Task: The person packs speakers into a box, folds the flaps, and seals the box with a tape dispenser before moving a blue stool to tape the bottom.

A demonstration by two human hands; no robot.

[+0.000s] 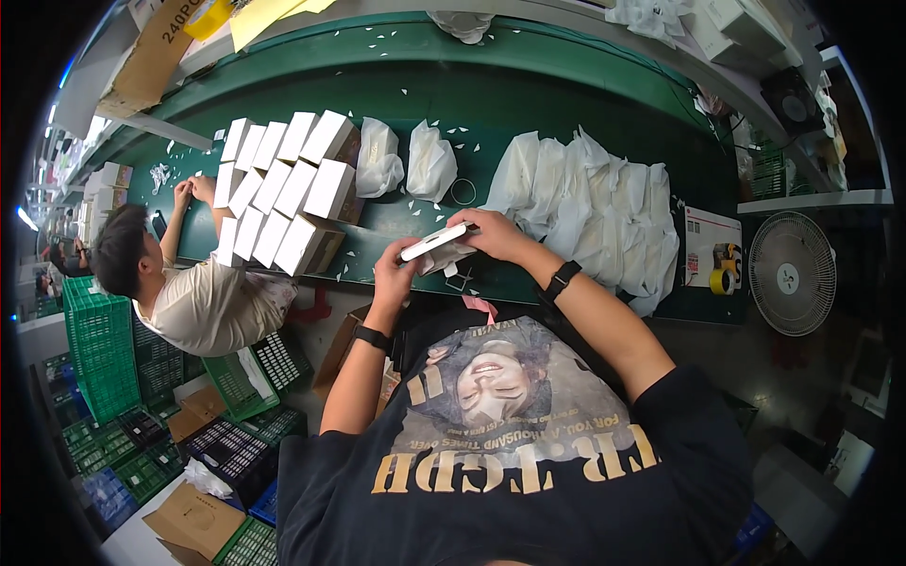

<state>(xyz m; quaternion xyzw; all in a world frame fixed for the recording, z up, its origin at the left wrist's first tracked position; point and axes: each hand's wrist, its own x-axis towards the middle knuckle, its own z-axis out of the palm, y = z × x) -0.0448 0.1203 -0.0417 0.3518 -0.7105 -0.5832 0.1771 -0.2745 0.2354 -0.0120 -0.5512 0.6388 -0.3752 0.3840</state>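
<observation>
Both my hands grip a flat white piece, perhaps a box or its lid; its exact kind is unclear. My left hand is closed on its left end, and my right hand on its right end. Crinkled pale wrapping shows just below it. Beyond my hands stand two packages in thin white bags, one on the left and one on the right. A thin ring lies beside them. To the right, several white-bagged packages stand packed together on the green table.
Stacked white boxes stand on the left, with a co-worker beside them. At right are a printed carton, yellow tape and a fan. Paper scraps dot the table. Green crates stand lower left; a shelf edge runs above.
</observation>
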